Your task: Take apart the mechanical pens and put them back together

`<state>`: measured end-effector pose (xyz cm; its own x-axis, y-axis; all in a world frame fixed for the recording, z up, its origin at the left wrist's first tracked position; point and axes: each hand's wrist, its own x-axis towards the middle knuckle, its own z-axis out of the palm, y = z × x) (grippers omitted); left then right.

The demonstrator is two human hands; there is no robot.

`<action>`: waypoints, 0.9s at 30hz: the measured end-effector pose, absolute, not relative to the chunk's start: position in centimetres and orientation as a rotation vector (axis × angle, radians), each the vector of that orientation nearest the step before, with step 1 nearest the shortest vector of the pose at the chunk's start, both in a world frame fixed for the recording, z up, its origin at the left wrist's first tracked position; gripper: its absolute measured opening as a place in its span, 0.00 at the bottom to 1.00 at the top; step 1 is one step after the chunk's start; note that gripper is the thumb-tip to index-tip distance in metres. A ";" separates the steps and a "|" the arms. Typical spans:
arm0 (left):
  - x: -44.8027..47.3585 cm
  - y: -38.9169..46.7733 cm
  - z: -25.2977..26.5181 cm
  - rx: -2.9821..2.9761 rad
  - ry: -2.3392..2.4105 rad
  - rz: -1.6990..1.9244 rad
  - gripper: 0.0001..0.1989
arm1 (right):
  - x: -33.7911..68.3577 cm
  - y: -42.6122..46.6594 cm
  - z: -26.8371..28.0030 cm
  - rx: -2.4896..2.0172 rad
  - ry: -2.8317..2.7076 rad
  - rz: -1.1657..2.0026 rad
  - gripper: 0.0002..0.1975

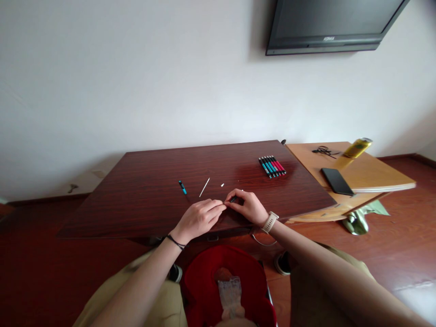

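Note:
Near the front edge of the dark wooden table (150, 172), my two hands meet at the fingertips. My right hand (248, 206) pinches a small dark pen part (233, 199), mostly hidden by the fingers. My left hand (201, 217) is closed, its fingertips touching that spot; anything in them is too small to make out. Beyond the left hand lie a blue pen barrel with a black end (183, 187) and a thin white pen refill (204, 187). A tiny white piece (222, 185) rests just past the fingertips.
Several blue and red pens (272, 166) lie side by side at the back right. A lighter side table (381, 170) holds a black phone (337, 181), a yellow can (357, 148) and a dark cable (324, 151). A television (335, 25) hangs on the wall.

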<state>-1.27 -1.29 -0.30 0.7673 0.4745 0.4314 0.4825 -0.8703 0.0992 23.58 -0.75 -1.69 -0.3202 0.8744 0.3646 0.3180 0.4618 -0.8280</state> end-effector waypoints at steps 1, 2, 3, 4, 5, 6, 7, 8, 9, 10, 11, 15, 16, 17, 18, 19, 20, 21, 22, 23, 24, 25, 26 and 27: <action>-1.3 -1.3 -0.3 -2.928 -0.816 -0.724 0.16 | 23.6 -0.8 -1.7 -1.002 -1.857 0.820 0.05; -1.3 -1.2 -0.3 -2.915 -0.847 -0.741 0.16 | 23.6 -0.7 -1.7 -1.002 -1.853 0.815 0.05; -1.2 -1.2 -0.4 -2.897 -0.888 -0.756 0.16 | 23.6 -0.7 -1.8 -1.006 -1.848 0.809 0.04; -1.2 -1.1 -0.4 -2.875 -0.937 -0.772 0.16 | 23.6 -0.7 -1.8 -1.014 -1.841 0.801 0.04; -1.2 -1.0 -0.5 -2.850 -0.989 -0.785 0.15 | 23.6 -0.7 -1.8 -1.024 -1.835 0.794 0.05; -1.2 -0.9 -0.5 -2.823 -1.042 -0.793 0.15 | 23.6 -0.7 -1.9 -1.033 -1.828 0.788 0.05; -1.2 -0.8 -0.6 -2.796 -1.090 -0.794 0.15 | 23.6 -0.6 -1.9 -1.040 -1.823 0.786 0.05; -1.2 -0.7 -0.6 -2.772 -1.132 -0.789 0.15 | 23.6 -0.6 -1.9 -1.044 -1.821 0.787 0.05; -1.2 -0.6 -0.7 -2.748 -1.168 -0.780 0.14 | 23.6 -0.6 -1.9 -1.047 -1.821 0.789 0.05; -1.2 -0.5 -0.7 -2.726 -1.198 -0.769 0.14 | 23.6 -0.6 -1.9 -1.050 -1.822 0.790 0.04; -1.1 -0.4 -0.7 -2.707 -1.224 -0.755 0.14 | 23.6 -0.6 -2.0 -1.054 -1.824 0.792 0.04; -0.9 0.1 -0.7 -2.651 -1.296 -0.709 0.13 | 23.5 -0.6 -1.9 -1.070 -1.827 0.788 0.04; -0.8 0.3 -0.8 -2.641 -1.310 -0.700 0.13 | 23.5 -0.6 -1.9 -1.070 -1.829 0.787 0.04; -0.8 0.4 -0.8 -2.632 -1.323 -0.691 0.13 | 23.5 -0.6 -1.9 -1.069 -1.831 0.787 0.04; -0.7 0.6 -0.8 -2.624 -1.334 -0.682 0.13 | 23.5 -0.7 -1.9 -1.066 -1.832 0.785 0.04; -0.6 0.8 -0.9 -2.619 -1.343 -0.671 0.13 | 23.5 -0.7 -1.9 -1.063 -1.834 0.784 0.04; -0.5 1.0 -0.9 -2.615 -1.350 -0.660 0.13 | 23.5 -0.7 -1.9 -1.061 -1.833 0.782 0.04; -0.4 1.1 -1.0 -2.612 -1.357 -0.651 0.12 | 23.5 -0.7 -1.9 -1.060 -1.833 0.782 0.04; -0.3 1.3 -1.0 -2.609 -1.364 -0.642 0.12 | 23.5 -0.7 -1.9 -1.060 -1.833 0.781 0.04; -0.2 1.4 -1.1 -2.603 -1.373 -0.637 0.12 | 23.5 -0.7 -1.8 -1.061 -1.833 0.779 0.04; -0.1 1.5 -1.1 -2.597 -1.382 -0.634 0.12 | 23.5 -0.7 -1.8 -1.063 -1.832 0.776 0.04; 0.1 1.6 -1.2 -2.589 -1.391 -0.633 0.12 | 23.5 -0.7 -1.8 -1.066 -1.833 0.774 0.04; 0.2 1.7 -1.2 -2.581 -1.401 -0.633 0.12 | 23.6 -0.7 -1.8 -1.070 -1.833 0.772 0.04; 0.3 1.8 -1.3 -2.574 -1.408 -0.635 0.12 | 23.6 -0.7 -1.8 -1.073 -1.833 0.771 0.04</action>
